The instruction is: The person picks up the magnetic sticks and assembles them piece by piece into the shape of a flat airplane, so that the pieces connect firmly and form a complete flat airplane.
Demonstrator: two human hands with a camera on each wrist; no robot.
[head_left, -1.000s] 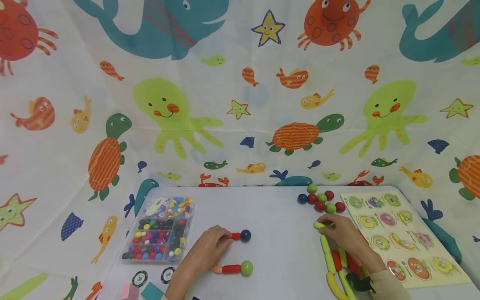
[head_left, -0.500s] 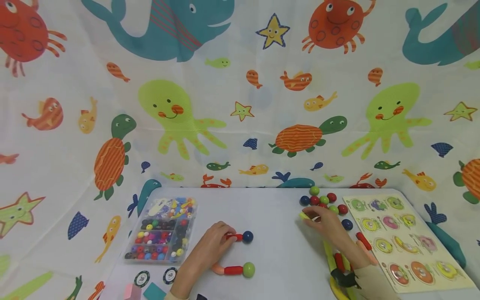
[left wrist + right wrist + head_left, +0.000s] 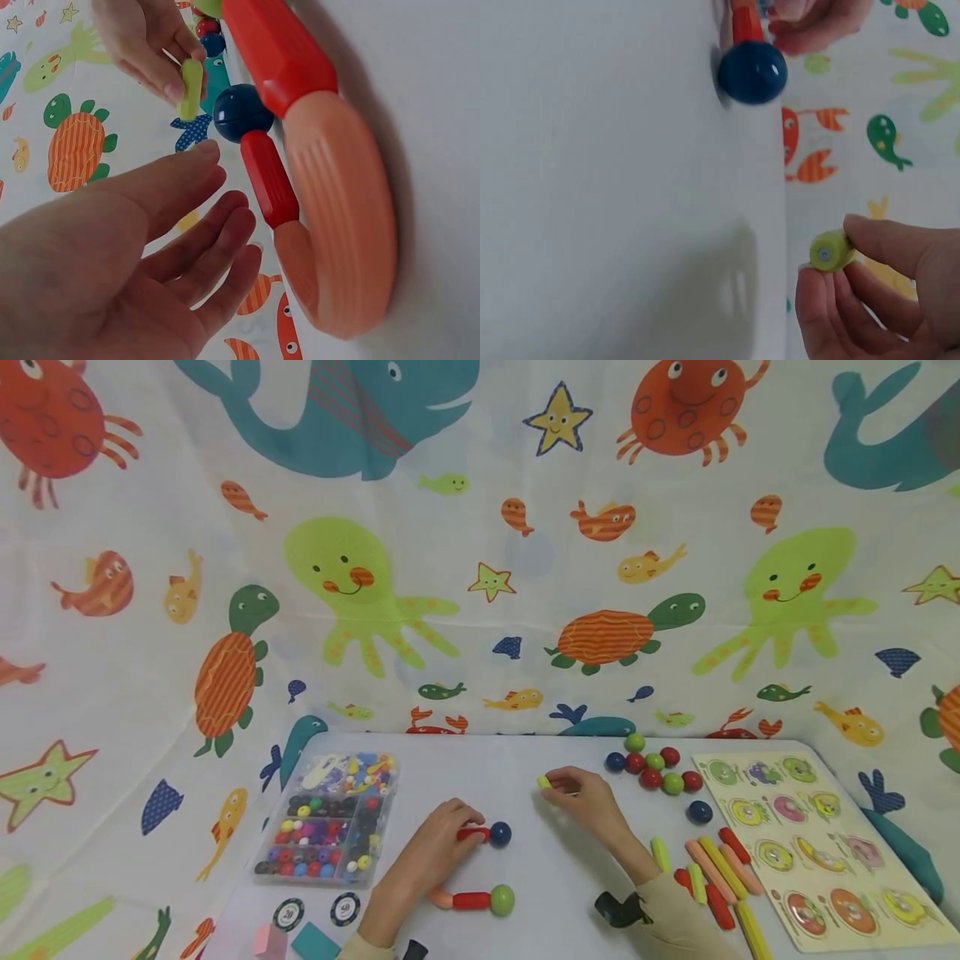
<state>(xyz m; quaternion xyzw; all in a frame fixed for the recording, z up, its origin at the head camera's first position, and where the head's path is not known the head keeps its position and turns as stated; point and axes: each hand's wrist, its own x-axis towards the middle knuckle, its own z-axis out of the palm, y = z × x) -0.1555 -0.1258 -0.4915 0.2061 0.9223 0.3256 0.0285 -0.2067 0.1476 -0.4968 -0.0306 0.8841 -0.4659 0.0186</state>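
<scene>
My right hand [image 3: 596,806] pinches a short light-green rod [image 3: 832,251] between thumb and fingers, raised over the middle of the table. A small metal disc shows in the rod's end. My left hand [image 3: 435,847] is beside a chain of toy rods; in the left wrist view its loosely bent fingers [image 3: 225,225] stand apart from the pieces. That chain has a dark-blue ball [image 3: 500,834], a red rod [image 3: 270,180], a curved orange piece [image 3: 349,225], a second red rod [image 3: 471,901] and a green ball [image 3: 502,900]. In the head view the left hand hides part of it.
Red, orange, yellow and green rods [image 3: 720,868] lie at right, before a picture puzzle board [image 3: 855,935]. Several balls [image 3: 652,762] cluster at the back right; a blue ball [image 3: 699,812] sits nearer. At left are a divided bead box [image 3: 330,818], chips [image 3: 345,908] and blocks [image 3: 313,941].
My right hand has carried the light-green rod leftward from the rods at right towards the middle of the table. My left hand has stayed beside the chain.
</scene>
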